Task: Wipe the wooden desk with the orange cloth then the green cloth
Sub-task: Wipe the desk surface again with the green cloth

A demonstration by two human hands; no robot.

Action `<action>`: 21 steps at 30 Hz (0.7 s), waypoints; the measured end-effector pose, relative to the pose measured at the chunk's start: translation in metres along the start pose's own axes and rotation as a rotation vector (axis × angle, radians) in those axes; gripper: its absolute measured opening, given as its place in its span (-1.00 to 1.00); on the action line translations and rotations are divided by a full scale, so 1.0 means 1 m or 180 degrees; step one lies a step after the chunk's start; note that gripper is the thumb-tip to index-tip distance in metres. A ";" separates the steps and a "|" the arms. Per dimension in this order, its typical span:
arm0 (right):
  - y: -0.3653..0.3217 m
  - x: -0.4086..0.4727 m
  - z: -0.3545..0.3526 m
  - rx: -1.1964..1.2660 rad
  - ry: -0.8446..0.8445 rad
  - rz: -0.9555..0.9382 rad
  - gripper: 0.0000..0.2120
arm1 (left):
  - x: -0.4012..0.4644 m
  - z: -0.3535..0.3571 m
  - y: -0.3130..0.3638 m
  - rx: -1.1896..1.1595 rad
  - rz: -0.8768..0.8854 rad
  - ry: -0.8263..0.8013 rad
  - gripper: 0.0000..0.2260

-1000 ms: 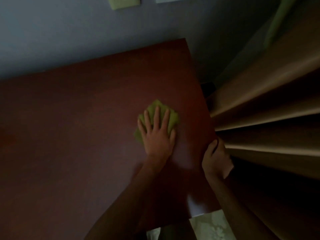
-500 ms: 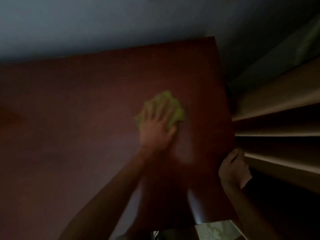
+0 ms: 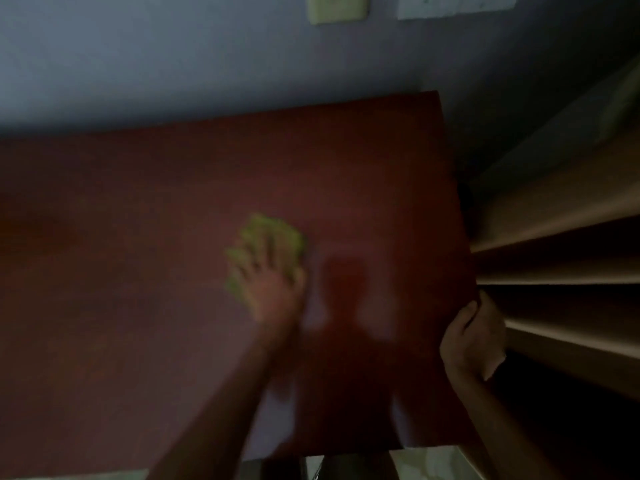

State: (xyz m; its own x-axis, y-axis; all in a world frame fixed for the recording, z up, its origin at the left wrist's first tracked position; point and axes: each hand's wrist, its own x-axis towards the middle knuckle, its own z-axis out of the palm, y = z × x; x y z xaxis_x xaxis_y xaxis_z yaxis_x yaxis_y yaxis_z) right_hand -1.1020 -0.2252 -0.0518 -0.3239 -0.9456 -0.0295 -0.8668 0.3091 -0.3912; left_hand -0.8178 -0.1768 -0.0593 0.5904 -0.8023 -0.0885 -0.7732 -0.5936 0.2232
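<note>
Left hand: the left hand lay flat with fingers spread, pressing down on the green cloth; the picture was blurred there.
Green cloth: bunched under the fingers, poking out past the fingertips on the far side and at the hand's left, around the middle of the wooden desk.
Right hand: the right hand sat at the desk's right edge, fingers curled around a pale piece of something; whether that was the orange cloth could not be told in the dim light.
Key relation: the cloth lay directly beneath the left palm, with unwiped-looking desk stretching away to the left and toward the far edge; the left hand was plainly the nearer one for any further stroke.
Step, as judged: the green-cloth pass looked to be under way.
Surface: dark reddish, smooth, faintly glossy, with shadows falling across it.
Room: a bluish wall behind the far edge, a switch plate high on it, and tan shelves to the right.
</note>
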 end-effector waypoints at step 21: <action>-0.296 -0.197 0.132 -0.0717 -0.1333 -0.2656 -0.50 | 0.090 -0.112 -0.435 0.0019 -0.1732 -0.0056 -0.38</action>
State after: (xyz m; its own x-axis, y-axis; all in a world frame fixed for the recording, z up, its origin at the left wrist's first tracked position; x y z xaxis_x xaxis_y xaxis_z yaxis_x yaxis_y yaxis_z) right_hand -0.7321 -0.1438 -0.0518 0.5545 -0.8157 -0.1647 -0.8235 -0.5092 -0.2502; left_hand -0.4017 0.0162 -0.0555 0.9018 -0.3800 -0.2059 -0.3584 -0.9237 0.1353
